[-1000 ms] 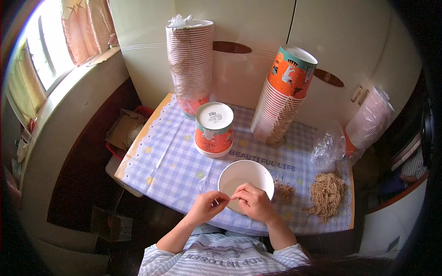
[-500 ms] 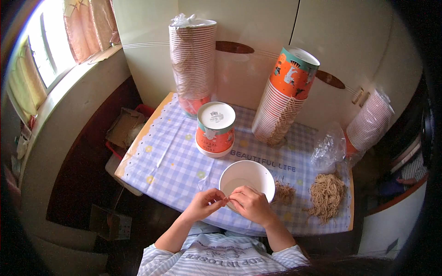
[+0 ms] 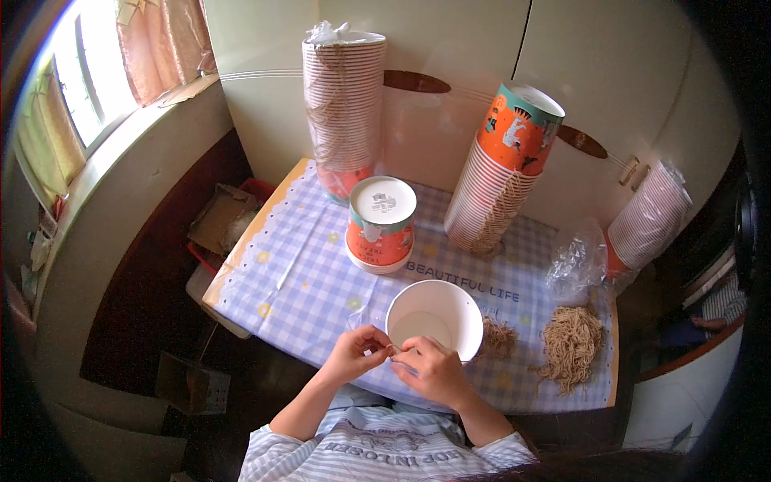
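Two bare hands, the left hand (image 3: 358,353) and the right hand (image 3: 431,371), meet over the near rim of an open white paper bucket (image 3: 459,312). Thumb and index fingers of each are drawn close together, tip toward tip; a tiny brownish sliver (image 3: 393,349) shows between them, too small to make out, and I cannot tell whether either hand has it firmly pinched. The right hand covers part of the bucket's front edge, and its outer wall is mostly hidden.

The bucket stands at the near side of a bench (image 3: 255,234) spread with a blue-and-white checked cloth (image 3: 305,281). Just right of it lies a small reddish-brown clump of cord (image 3: 500,337), partly behind the bucket; farther right, a loose heap of tan paper twine (image 3: 571,344), its single strands tangled past counting.

Beyond sits an upturned orange-and-teal printed bucket (image 3: 380,241), hiding a little of a tall plastic-wrapped stack of buckets (image 3: 344,112). A second stack with orange-and-teal top (image 3: 499,181) leans to its right. A crumpled clear plastic bag (image 3: 577,257) blurs the foot of a tilted wrapped stack (image 3: 647,217). Striped sleeves (image 3: 502,456) run off the lower edge.
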A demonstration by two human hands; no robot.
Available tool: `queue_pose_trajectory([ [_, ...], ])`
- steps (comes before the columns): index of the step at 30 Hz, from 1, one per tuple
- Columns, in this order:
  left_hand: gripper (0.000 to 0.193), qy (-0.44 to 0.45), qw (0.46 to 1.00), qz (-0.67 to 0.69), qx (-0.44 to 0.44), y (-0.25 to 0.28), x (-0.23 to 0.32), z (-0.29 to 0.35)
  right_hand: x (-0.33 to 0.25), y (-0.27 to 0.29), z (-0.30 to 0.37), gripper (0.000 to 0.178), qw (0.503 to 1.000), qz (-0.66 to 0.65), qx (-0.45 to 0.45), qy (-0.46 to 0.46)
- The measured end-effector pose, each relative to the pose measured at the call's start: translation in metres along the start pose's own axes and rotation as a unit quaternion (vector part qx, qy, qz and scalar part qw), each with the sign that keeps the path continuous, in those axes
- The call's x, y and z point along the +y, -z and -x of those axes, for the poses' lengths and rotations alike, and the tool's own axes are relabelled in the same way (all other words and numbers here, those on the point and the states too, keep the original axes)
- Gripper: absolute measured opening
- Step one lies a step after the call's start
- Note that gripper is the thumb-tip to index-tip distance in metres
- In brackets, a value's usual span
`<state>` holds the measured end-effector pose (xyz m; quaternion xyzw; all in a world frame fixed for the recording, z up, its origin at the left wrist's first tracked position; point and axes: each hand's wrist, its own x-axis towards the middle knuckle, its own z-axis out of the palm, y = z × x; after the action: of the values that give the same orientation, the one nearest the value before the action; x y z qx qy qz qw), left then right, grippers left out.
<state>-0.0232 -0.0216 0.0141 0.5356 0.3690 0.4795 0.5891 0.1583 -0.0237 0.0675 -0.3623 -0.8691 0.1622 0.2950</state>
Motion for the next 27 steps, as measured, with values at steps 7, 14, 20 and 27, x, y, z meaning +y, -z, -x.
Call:
queue_pose_trajectory([
  [7, 0.018, -0.028, 0.998, -0.047, -0.013, -0.001, 0.002, -0.001, 0.011, -0.007, -0.006, 0.016, 1.0, -0.015, 0.02, -0.008],
  [14, 0.026, -0.014, 0.997, -0.074, -0.009, -0.003, 0.012, -0.003, 0.014, -0.007, -0.008, 0.016, 0.999, -0.042, 0.009, -0.02],
  [20, 0.025, -0.006, 1.0, -0.003, 0.006, -0.005, 0.016, -0.001, 0.015, -0.008, -0.007, 0.012, 0.999, -0.03, 0.018, -0.014],
  [27, 0.022, -0.066, 0.97, -0.208, 0.105, -0.006, 0.013, 0.016, 0.021, -0.014, -0.009, 0.009, 0.99, -0.114, 0.028, -0.072],
])
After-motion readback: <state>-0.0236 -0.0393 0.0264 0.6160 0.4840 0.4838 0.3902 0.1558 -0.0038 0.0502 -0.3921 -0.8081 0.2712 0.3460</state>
